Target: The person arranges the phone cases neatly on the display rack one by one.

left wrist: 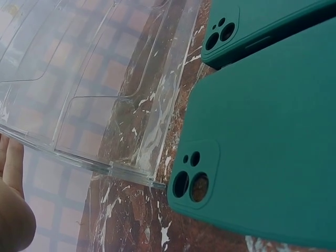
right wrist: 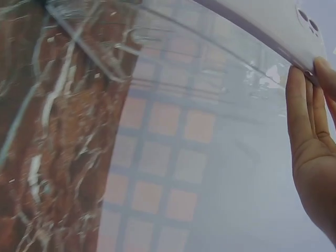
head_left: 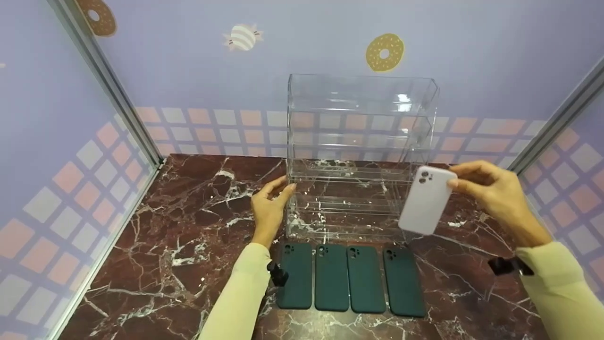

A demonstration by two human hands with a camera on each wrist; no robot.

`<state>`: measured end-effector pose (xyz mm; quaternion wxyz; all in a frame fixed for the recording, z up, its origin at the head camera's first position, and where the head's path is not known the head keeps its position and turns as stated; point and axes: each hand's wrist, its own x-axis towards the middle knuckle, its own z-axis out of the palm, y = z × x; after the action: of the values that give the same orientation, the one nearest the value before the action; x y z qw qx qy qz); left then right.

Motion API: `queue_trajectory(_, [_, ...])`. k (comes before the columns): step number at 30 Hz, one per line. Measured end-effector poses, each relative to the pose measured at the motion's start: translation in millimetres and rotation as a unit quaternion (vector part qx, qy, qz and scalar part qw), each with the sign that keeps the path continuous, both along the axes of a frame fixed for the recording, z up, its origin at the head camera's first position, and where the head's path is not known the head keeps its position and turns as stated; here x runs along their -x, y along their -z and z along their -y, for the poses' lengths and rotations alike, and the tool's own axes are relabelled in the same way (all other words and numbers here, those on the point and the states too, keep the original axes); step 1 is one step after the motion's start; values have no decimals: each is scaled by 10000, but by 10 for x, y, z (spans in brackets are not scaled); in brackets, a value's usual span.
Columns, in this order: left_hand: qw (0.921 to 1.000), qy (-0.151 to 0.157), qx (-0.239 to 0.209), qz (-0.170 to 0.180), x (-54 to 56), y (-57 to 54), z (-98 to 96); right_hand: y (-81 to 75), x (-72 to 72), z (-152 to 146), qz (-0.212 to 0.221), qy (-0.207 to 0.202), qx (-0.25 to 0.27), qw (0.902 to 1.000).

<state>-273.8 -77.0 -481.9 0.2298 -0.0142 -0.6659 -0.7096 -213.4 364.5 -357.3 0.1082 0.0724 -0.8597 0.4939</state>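
Observation:
My right hand [head_left: 495,193] pinches a pale lilac-white phone case [head_left: 427,200] by its upper right corner, between thumb and fingers. The case hangs tilted in front of the right side of a clear acrylic tiered display rack [head_left: 349,177], its camera cutouts at the top. My left hand [head_left: 270,208] rests against the rack's left side wall, fingers and thumb fairly straight. In the left wrist view, those fingers [left wrist: 13,165] show at the wall's outer face. Dark green phone cases [head_left: 331,277] lie in a row before the rack, camera ends toward it.
The tabletop [head_left: 188,226] is dark red marble-patterned. A lilac wall [head_left: 311,28] with doughnut, sweet and tile prints stands behind the rack, and side panels with metal frame posts [head_left: 113,89] flank the table. A black wrist camera [head_left: 278,275] overlaps the leftmost green case.

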Motion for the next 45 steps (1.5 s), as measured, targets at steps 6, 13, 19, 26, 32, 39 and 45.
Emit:
queue_trajectory(6, [10000, -72, 9, -32, -5, 34, -31, -238, 201, 128, 136, 197, 240, 9994])
queue_trajectory(13, [9999, -112, 42, -17, -1, 21, -18, -527, 453, 312, -214, -100, 858, 9960])
queue_trajectory(19, [9998, -150, -123, -55, 1, 24, -30, -769, 617, 463, -413, -530, 1688, 9834])
queue_trajectory(26, [9995, -186, -244, 21, -17, 29, -61, -1005, 802, 628, -624, -803, 2251, 9690])
queue_trajectory(32, [9995, -141, -266, 3, -18, 36, -51, -1155, 975, 763, -577, -896, 2432, 9641])
queue_trajectory(39, [9995, -138, -289, -42, -16, 40, -44, -1372, 1183, 900, -492, -826, 2461, 9645])
queue_trajectory(45, [9992, -131, -376, -84, -25, 12, -74, -1582, 1345, 1022, -475, -755, 2442, 9656])
